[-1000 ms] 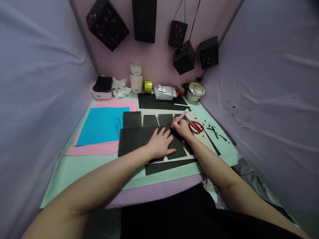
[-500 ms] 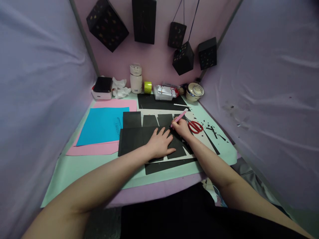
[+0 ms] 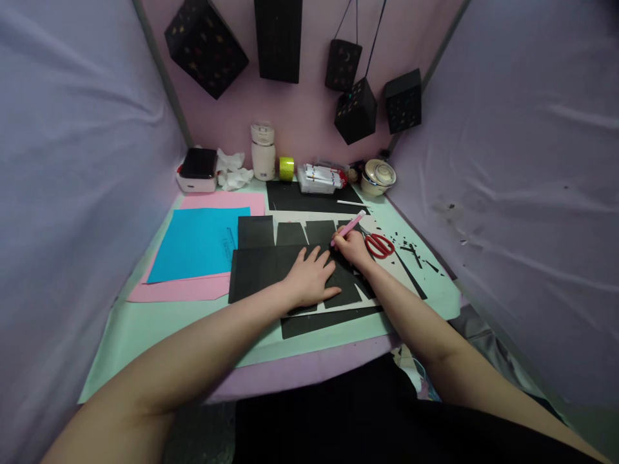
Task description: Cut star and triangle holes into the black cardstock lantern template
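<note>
My left hand (image 3: 312, 278) lies flat with fingers spread on a cut sheet of black paper (image 3: 261, 274), which has flaps along its far and near edges. My right hand (image 3: 352, 248) is closed around a pink pen-shaped tool (image 3: 354, 222), its lower end at the black paper just beyond my left fingertips. Whether the tip touches the paper is too small to tell. Beside my right hand rest red-handled scissors (image 3: 380, 245), partly hidden by it. A pale board (image 3: 410, 288) shows under the black paper.
Blue paper (image 3: 193, 245) lies on pink paper (image 3: 181, 294) at the left. Along the back stand a white bottle (image 3: 264, 154), yellow tape (image 3: 286, 169), a clear case (image 3: 319, 179) and a lidded bowl (image 3: 378, 178). Black scraps (image 3: 412, 254) litter the right side. Black boxes (image 3: 355, 111) hang above.
</note>
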A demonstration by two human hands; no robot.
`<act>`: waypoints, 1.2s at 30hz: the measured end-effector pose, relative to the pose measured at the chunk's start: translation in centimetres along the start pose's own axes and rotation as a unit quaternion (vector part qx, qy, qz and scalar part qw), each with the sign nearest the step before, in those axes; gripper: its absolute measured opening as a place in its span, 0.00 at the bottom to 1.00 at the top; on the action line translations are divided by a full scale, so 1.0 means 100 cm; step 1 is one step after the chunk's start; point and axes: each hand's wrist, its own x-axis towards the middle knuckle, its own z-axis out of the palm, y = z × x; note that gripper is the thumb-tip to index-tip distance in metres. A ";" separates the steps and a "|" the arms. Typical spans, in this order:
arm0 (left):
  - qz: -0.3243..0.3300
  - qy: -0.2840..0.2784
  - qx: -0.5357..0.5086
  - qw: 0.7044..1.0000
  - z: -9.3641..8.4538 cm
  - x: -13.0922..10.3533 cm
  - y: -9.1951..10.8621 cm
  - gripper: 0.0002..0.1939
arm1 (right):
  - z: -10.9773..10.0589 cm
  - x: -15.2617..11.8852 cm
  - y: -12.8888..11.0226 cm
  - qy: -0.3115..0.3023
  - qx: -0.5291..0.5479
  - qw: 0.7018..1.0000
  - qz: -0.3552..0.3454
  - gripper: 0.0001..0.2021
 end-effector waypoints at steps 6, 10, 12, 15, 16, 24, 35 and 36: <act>0.003 -0.001 -0.002 1.000 -0.002 0.000 0.000 0.34 | 0.000 -0.001 -0.002 -0.004 0.016 1.000 0.004 0.09; 0.001 -0.001 -0.002 1.000 -0.003 0.000 0.000 0.33 | -0.002 -0.002 -0.005 -0.002 0.027 1.000 0.005 0.08; 0.000 -0.002 -0.002 1.000 -0.003 0.000 0.000 0.33 | -0.003 -0.003 -0.006 0.007 0.037 0.999 0.010 0.08; -0.001 -0.002 -0.001 1.000 -0.003 0.000 0.000 0.33 | -0.003 -0.003 -0.007 0.019 0.052 0.998 0.016 0.07; -0.001 -0.002 -0.001 1.000 -0.003 0.000 0.000 0.33 | -0.003 -0.003 -0.007 0.020 0.057 0.998 0.015 0.07; 0.001 0.004 0.003 1.000 -0.002 0.000 -0.001 0.33 | -0.008 -0.004 -0.009 0.012 0.086 0.996 0.005 0.09; 0.001 0.004 0.001 1.000 -0.002 0.000 -0.001 0.33 | -0.013 -0.008 -0.009 0.035 0.102 0.994 0.017 0.12; 0.001 0.005 0.001 1.000 -0.002 0.000 -0.001 0.33 | -0.013 -0.008 -0.010 0.032 0.106 0.994 0.019 0.12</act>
